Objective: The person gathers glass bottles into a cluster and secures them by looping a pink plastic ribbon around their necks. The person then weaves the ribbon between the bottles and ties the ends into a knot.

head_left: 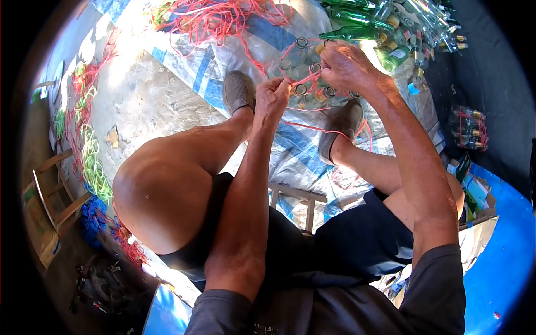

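Note:
A pink plastic string (306, 77) runs taut between my two hands, over a cluster of clear glass bottles (312, 100) standing upright between my feet. My left hand (273, 95) is closed on the string at the near left side of the bottles. My right hand (345, 62) is closed on it too, higher and to the right, above the bottle mouths. String also passes round the outside of the cluster, and a loose length trails over my right shoe (341, 129). My right hand hides part of the bottles.
Loose pink string (215, 22) is heaped at the top. Green bottles (360, 19) and clear bottles (427, 22) lie at the upper right. A tied bottle bundle (469, 128) stands at the right. Green string (95, 162) and a wooden chair (58, 195) are on the left.

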Tool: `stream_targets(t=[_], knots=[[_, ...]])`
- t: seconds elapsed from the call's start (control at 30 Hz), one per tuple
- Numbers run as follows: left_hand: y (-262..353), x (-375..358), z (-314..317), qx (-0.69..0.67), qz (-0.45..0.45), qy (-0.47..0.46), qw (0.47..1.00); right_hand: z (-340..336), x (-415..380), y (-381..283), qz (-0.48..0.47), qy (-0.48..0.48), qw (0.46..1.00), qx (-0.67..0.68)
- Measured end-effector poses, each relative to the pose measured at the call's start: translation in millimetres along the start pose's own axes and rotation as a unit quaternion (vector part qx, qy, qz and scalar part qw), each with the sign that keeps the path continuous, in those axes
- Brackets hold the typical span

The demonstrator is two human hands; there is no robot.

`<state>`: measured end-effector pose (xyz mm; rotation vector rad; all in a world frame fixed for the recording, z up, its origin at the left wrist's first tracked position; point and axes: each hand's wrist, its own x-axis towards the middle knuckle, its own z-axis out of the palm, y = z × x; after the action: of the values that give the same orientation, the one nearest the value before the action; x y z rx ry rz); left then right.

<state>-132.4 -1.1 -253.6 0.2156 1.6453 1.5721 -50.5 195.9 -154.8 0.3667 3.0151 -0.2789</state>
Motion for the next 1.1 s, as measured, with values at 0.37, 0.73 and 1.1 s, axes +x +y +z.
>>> stream_targets(t=[0.37, 0.73, 1.1], knots=[[-7, -1, 3, 0.008, 0.051, 0.019, 0.998, 3, -8, 6, -0.006, 0.021, 0.999, 0.031], [-16, 0, 10, -0.01, 0.099, 0.041, 0.994, 5, -6, 8, -0.002, 0.026, 1.0, -0.016], [-15, -5, 11, 0.002, 0.095, 0.033, 0.995, 2, 3, 12, 0.022, 0.004, 0.999, 0.025]])
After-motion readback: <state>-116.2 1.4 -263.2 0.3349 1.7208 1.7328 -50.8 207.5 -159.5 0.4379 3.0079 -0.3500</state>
